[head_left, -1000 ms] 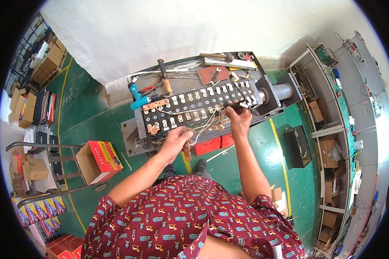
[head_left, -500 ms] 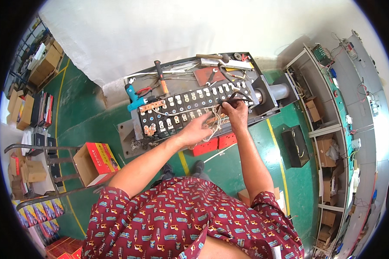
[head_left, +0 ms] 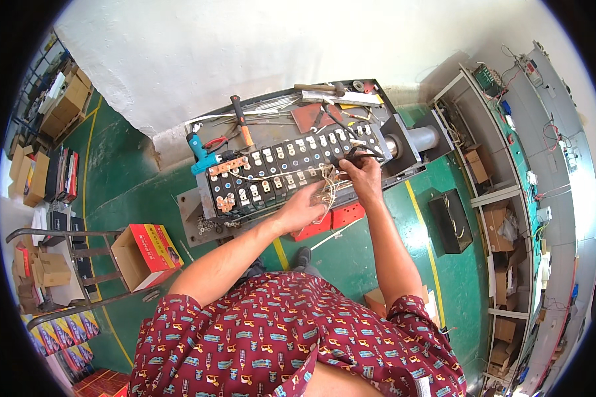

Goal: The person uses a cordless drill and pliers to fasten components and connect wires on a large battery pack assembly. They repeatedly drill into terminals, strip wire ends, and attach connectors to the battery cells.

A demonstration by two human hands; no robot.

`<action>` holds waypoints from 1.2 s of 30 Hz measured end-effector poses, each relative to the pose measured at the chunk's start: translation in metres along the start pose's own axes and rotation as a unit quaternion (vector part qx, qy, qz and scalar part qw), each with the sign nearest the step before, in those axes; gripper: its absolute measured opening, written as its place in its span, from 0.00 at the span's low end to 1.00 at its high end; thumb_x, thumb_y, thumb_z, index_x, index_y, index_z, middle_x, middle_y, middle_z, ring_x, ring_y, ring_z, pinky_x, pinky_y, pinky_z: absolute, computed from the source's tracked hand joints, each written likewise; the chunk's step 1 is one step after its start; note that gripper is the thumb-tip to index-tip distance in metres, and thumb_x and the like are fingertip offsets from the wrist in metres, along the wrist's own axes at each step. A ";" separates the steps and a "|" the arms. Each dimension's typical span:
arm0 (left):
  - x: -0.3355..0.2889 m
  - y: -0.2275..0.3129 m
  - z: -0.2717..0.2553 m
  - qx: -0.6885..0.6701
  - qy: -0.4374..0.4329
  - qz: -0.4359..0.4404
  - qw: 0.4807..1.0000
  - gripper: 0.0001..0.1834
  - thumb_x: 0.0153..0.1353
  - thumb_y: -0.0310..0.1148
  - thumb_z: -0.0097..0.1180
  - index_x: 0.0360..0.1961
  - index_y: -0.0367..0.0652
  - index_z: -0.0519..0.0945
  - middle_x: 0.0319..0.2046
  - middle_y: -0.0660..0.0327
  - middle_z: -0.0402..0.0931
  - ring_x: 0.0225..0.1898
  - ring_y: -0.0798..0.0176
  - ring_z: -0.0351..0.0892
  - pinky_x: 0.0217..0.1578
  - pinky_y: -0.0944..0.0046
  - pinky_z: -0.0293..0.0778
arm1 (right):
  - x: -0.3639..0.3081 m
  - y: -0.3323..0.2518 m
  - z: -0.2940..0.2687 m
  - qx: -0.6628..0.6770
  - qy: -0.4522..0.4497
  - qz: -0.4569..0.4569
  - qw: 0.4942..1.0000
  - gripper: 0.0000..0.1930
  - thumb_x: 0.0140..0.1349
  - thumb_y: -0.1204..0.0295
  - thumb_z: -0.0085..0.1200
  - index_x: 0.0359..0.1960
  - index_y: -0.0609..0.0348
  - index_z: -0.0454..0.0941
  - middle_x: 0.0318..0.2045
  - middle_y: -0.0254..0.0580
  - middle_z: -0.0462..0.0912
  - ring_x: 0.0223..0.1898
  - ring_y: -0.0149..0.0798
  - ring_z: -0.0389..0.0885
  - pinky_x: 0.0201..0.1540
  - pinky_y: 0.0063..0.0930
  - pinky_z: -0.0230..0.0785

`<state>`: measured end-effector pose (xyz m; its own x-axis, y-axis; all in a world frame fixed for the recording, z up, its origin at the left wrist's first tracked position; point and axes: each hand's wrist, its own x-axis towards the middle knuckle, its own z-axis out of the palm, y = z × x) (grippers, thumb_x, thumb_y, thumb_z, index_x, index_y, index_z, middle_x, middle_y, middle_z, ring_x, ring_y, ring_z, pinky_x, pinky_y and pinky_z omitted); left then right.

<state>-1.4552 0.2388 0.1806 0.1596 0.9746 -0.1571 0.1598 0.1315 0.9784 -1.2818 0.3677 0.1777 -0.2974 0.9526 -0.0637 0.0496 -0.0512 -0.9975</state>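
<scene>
A long battery pack (head_left: 281,169) with rows of pale terminals lies on a metal workbench in front of me. My right hand (head_left: 364,175) is closed on a black cable (head_left: 365,155) at the pack's right end. At the near edge, my left hand (head_left: 301,209) has its fingers curled in beside a bundle of thin white wires (head_left: 330,185); what they grip is hidden. Copper connecting strips lie on the pack's left end, one strip (head_left: 228,165) along the upper row and another piece (head_left: 225,202) lower down.
A blue power tool (head_left: 204,157) and a hammer (head_left: 241,119) rest at the pack's upper left. Behind it lie another hammer (head_left: 318,87) and a reddish plate (head_left: 308,118). Red boxes (head_left: 341,215) stand below the bench. Shelving (head_left: 500,198) lines the right.
My left hand has shifted down and slightly left, its fingers going from outstretched to curled near the wires. The right hand stays at the cable. The view has shifted slightly.
</scene>
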 end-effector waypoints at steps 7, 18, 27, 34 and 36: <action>-0.029 -0.005 -0.006 -0.063 -0.020 -0.098 0.993 0.28 0.67 0.32 0.53 0.67 0.35 0.71 0.30 0.60 0.78 0.12 0.69 0.70 0.08 0.65 0.66 | -0.013 -0.006 -0.002 0.004 0.010 0.013 1.000 0.07 0.62 0.76 0.62 0.40 0.67 0.82 0.34 0.38 0.85 0.34 0.30 0.85 0.35 0.25 0.83; -0.045 -0.009 -0.023 -0.056 -0.039 -0.111 0.991 0.20 0.68 0.29 0.53 0.59 0.34 0.76 0.24 0.65 0.75 0.15 0.72 0.72 0.12 0.68 0.69 | -0.036 -0.048 0.005 -0.028 0.012 0.035 0.999 0.11 0.61 0.75 0.61 0.40 0.71 0.79 0.32 0.43 0.85 0.31 0.33 0.85 0.33 0.27 0.81; -0.044 0.025 -0.045 -0.089 -0.062 -0.099 0.989 0.36 0.66 0.30 0.56 0.75 0.39 0.62 0.27 0.71 0.70 0.27 0.75 0.69 0.28 0.71 0.67 | 0.006 -0.150 0.057 -0.224 -0.048 -0.125 0.965 0.15 0.57 0.68 0.60 0.35 0.74 0.80 0.25 0.54 0.84 0.26 0.43 0.85 0.31 0.39 0.77; 0.039 0.049 -0.055 -0.179 0.006 -0.010 0.984 0.13 0.66 0.33 0.59 0.48 0.41 0.75 0.24 0.68 0.72 0.21 0.72 0.69 0.20 0.69 0.63 | 0.065 -0.224 0.132 -0.375 -0.178 -0.184 0.891 0.15 0.54 0.69 0.60 0.33 0.75 0.81 0.24 0.52 0.86 0.24 0.38 0.86 0.28 0.34 0.79; 0.064 0.057 -0.069 -0.212 0.048 0.000 0.976 0.10 0.67 0.37 0.59 0.35 0.40 0.78 0.20 0.66 0.72 0.17 0.71 0.68 0.17 0.69 0.62 | 0.080 -0.232 0.152 -0.420 -0.178 -0.218 0.863 0.15 0.53 0.68 0.61 0.34 0.73 0.83 0.27 0.56 0.87 0.28 0.45 0.88 0.35 0.39 0.80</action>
<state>-1.5028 0.3207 0.2353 0.0637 0.9844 -0.1640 -0.2611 0.1750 0.9493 -1.4620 0.4097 0.3989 -0.7285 0.6670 0.1566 0.4882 0.6658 -0.5643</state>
